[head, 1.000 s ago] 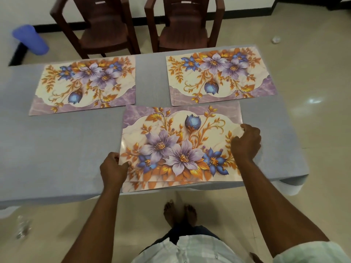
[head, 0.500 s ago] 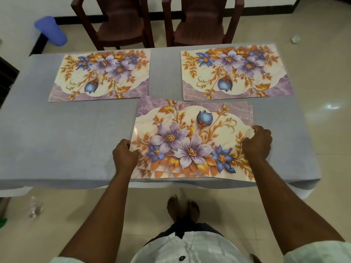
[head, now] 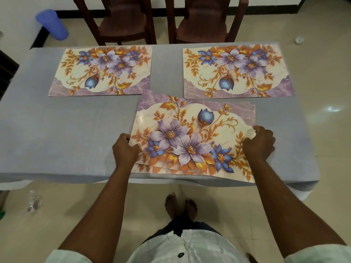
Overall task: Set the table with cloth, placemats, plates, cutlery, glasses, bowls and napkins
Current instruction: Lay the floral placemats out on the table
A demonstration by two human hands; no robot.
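A: Start at the near edge. How does the stack of placemats (head: pixel 191 137) lie?

B: Long axis runs left to right along the near edge of the desk (head: pixel 66 133). Its flower cluster faces the person, the purple marbled band points away toward the chairs. The sheets are fanned slightly, with lower edges showing at the near side and the right.

A: And the hands?

B: Apart, one at each short end. The left hand (head: pixel 125 149) pinches the left edge, fingers curled over it. The right hand (head: pixel 259 142) grips the right edge the same way. The stack lies between them, its near right corner reaching just past the desk's edge.

A: The surface?

B: A grey tablecloth (head: pixel 296 130) covers the desk and hangs over the near side. Bare feet (head: pixel 180 205) stand on a glossy beige tiled floor (head: pixel 322 88) below.

A: Farther out?

B: Two single placemats lie flat, side by side: the far left placemat (head: pixel 100 71) and the far right placemat (head: pixel 237 71), flowers toward the chairs, purple bands toward the person. The stack's far edge sits just beside the right one's near edge. Behind stand two dark brown plastic chairs (head: pixel 201 21) and, far left, a blue cylinder (head: pixel 52 24) on the floor.
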